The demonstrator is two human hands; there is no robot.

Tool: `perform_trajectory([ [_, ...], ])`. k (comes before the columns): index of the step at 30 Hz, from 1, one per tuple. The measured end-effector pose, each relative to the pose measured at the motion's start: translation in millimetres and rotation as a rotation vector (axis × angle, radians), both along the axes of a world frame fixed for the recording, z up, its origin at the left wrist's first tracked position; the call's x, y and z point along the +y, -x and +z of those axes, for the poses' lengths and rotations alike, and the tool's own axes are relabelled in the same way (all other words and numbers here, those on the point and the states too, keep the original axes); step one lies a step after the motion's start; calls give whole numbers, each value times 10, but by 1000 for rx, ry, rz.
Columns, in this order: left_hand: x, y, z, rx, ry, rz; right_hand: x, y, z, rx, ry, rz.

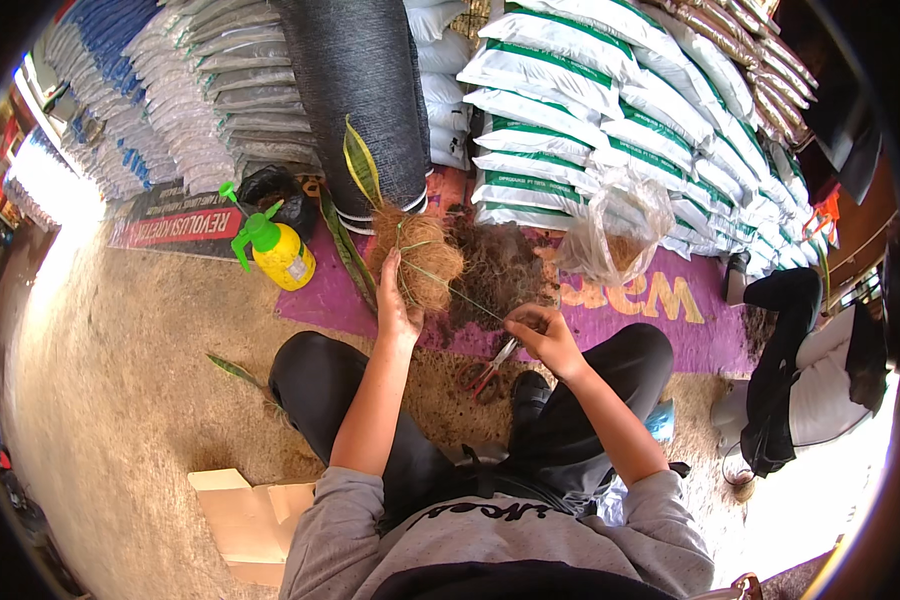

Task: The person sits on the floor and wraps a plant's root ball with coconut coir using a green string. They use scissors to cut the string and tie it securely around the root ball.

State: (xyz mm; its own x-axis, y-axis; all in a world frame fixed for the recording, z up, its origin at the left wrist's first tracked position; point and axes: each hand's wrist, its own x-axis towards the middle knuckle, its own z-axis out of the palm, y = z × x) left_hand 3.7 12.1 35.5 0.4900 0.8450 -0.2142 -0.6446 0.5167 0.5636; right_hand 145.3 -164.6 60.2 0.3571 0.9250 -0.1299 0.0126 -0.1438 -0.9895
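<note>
My left hand (400,306) grips a ball of brown coconut fibre (424,262) from its lower left side. Out of the ball's top rises a yellow-edged snake plant leaf (361,161). Green string (450,288) wraps the ball and runs taut to my right hand (538,330), whose fingers pinch it. Below that hand, scissors (489,369) with red handles lie on the ground. A heap of dark soil and loose fibre (495,262) sits behind the ball. Another snake plant leaf (343,244) lies to the left of the ball.
A yellow spray bottle (291,259) with a green head stands at left. Stacked white-and-green sacks (540,135) and a dark roll of netting (352,90) line the back. A clear plastic bag (619,225) holds fibre. Cardboard (247,517) lies near left; another person (802,375) sits at right.
</note>
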Motion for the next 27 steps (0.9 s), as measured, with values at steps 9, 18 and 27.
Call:
perform_trajectory([
  [9,26,39,11,76,6,83,-41,-153,51,57,3,-38],
  [18,-87,-27,-76,273,28,-161,730,-1056,711,-472,-277,-414],
  [27,-294,-147,-82,254,-1,-316,1027,-207,772,-1129,-395,234],
])
